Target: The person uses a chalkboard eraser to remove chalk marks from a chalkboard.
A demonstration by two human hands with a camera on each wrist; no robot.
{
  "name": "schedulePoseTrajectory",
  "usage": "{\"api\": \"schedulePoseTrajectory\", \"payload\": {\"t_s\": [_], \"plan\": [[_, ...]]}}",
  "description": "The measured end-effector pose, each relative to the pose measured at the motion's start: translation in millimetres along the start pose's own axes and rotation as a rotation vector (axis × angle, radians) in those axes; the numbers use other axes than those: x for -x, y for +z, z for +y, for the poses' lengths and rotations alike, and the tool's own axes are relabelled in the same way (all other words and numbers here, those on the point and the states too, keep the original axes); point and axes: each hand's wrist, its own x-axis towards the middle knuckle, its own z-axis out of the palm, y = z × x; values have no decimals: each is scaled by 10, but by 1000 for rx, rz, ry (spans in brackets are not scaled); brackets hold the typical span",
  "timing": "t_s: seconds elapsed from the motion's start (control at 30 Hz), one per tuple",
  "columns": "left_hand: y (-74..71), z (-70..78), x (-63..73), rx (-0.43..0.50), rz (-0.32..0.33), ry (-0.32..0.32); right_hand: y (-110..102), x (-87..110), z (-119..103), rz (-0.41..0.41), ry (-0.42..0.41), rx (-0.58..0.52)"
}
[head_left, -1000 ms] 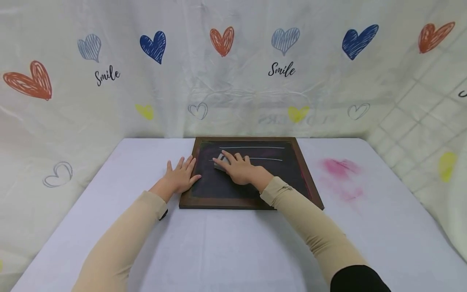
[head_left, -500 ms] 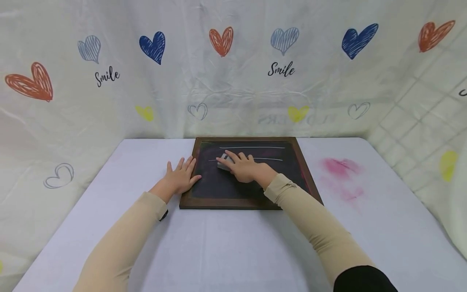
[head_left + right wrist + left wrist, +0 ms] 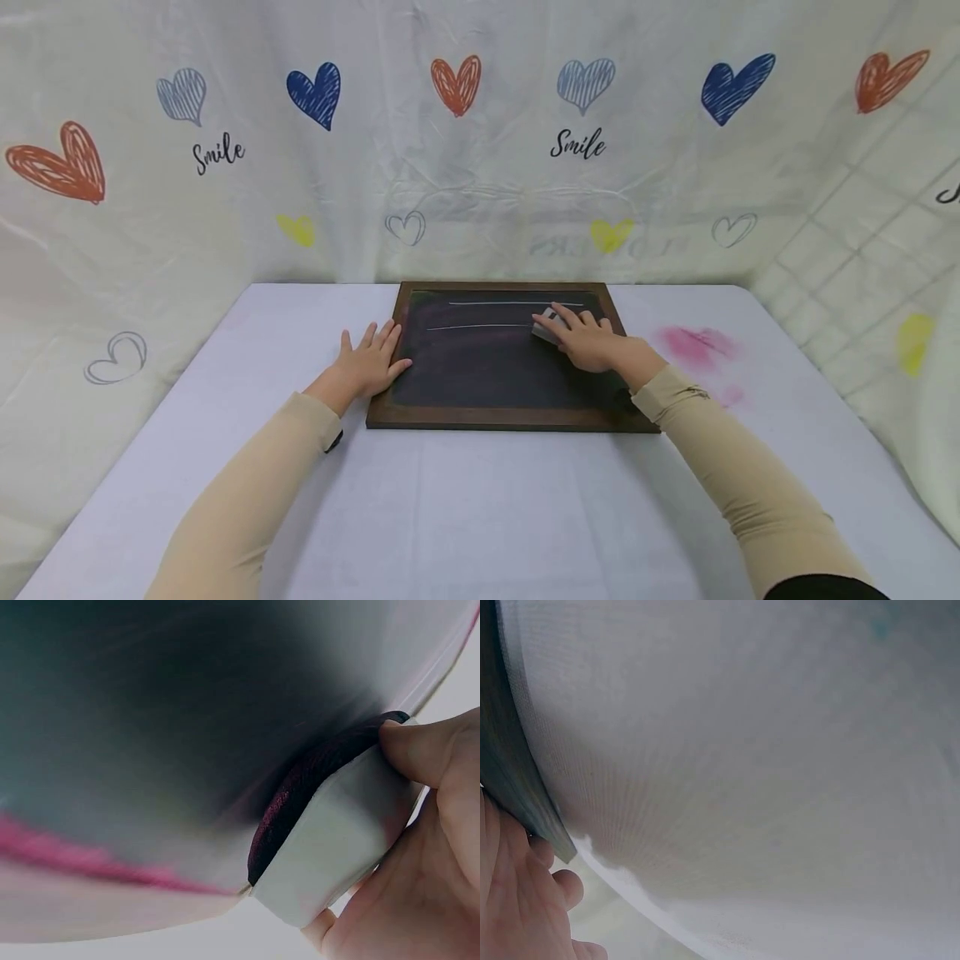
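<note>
A chalkboard (image 3: 465, 367) in a brown wooden frame lies on the table, with two white chalk lines across its upper part. My right hand (image 3: 588, 342) grips a chalkboard eraser (image 3: 550, 327) against the board, right of the middle. It covers the right end of the lower line. In the right wrist view the eraser (image 3: 337, 832) has a pale body and a dark felt pad with pink dust; the thumb lies along one side. My left hand (image 3: 363, 367) rests, fingers spread, on the frame's left edge; the left wrist view shows its fingers beside the frame (image 3: 517, 765).
The board stands near the back of the white-covered table (image 3: 480, 517). Pink chalk smudges (image 3: 697, 346) mark the cloth right of it. Behind hangs a white curtain (image 3: 495, 167) printed with hearts. Pink dust (image 3: 90, 859) runs along one board edge in the right wrist view.
My right hand has slid the eraser rightward across the board. The lower line's left part shows again, and its right end is now hidden. The left hand has stayed in place.
</note>
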Motion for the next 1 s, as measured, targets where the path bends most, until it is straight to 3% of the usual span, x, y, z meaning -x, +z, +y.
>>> {"api": "schedulePoseTrajectory", "payload": {"t_s": [0.27,0.53,0.8,1.0], "plan": [[6,-18,-4,-1,4,1,39,245,223,63,-7,-81],[-9,-6,12,7,-8,4,25,238,418,115,66,-173],[26,-16,-26,2,-12,3,-24,137,290,67,145,-164],[12,-16,-32,1,-16,-3,-39,-7,140,33,154,-157]]}}
